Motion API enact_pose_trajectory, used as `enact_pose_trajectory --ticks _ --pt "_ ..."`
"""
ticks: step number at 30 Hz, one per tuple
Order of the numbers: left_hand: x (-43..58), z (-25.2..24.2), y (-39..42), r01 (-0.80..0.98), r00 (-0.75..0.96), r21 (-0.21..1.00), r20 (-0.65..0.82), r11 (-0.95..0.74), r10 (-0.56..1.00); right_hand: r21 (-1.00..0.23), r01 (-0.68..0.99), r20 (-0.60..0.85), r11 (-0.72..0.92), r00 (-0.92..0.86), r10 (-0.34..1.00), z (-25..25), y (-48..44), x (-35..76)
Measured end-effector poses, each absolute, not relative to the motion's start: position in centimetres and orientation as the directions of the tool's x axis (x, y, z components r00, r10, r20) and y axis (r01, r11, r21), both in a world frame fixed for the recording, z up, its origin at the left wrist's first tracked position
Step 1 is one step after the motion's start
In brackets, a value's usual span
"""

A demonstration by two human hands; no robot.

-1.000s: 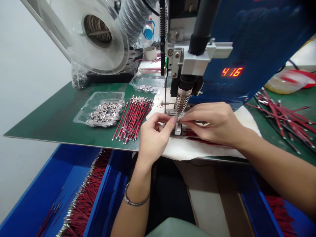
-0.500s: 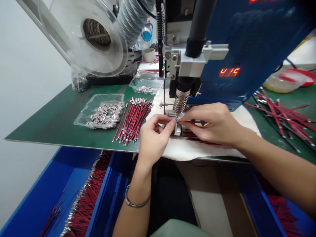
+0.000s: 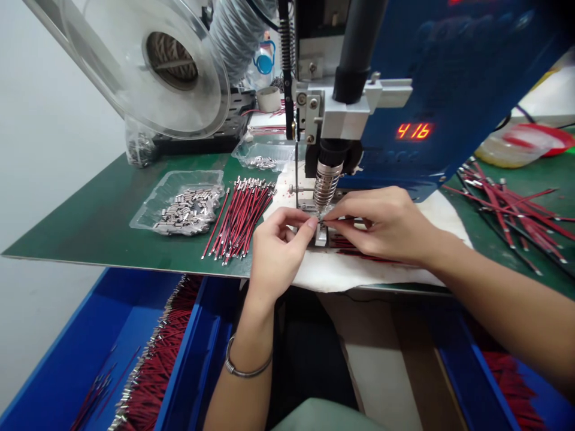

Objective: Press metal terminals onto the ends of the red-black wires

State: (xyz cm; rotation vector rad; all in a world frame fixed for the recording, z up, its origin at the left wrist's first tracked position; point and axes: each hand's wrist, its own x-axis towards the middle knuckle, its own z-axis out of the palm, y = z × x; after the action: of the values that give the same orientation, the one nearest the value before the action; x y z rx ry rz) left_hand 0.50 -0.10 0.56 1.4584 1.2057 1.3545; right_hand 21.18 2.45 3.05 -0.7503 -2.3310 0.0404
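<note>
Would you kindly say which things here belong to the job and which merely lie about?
Likely in use:
blue machine, left hand and right hand below its nozzle
red and black wires
metal parts in the clear tray

Likely just lying about:
pale roll
red plastic item
blue-capped container

Two hands (image 3: pixel 279 246), one bracelet (image 3: pixel 248 375), two clear plastic trays (image 3: pixel 150 200), one big reel (image 3: pixel 108 66), at least two blue bins (image 3: pixel 121 323). Wires (image 3: pixel 245 218) and little metal connectors (image 3: pixel 191 208)? Way too many to count, lol.
</note>
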Motion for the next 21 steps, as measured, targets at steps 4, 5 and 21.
enact_pose_trajectory --ticks 4,5,21 --pt "0.42 0.48 -0.12 0.119 -0.018 0.967 0.231 -0.227 0.973 -0.245 0.511 0.583 0.824 -0.601 0.546 3.11 2.47 21.15" --pt "0.44 0.46 -0.13 0.117 -0.017 0.967 0.229 -0.226 0.973 -0.244 0.51 0.585 0.825 -0.601 0.544 3.12 2.48 21.14" --pt "0.6 0.41 -0.17 0.108 -0.024 0.967 0.234 -0.23 0.972 -0.276 0.517 0.569 0.811 -0.592 0.571 3.18 2.43 21.12"
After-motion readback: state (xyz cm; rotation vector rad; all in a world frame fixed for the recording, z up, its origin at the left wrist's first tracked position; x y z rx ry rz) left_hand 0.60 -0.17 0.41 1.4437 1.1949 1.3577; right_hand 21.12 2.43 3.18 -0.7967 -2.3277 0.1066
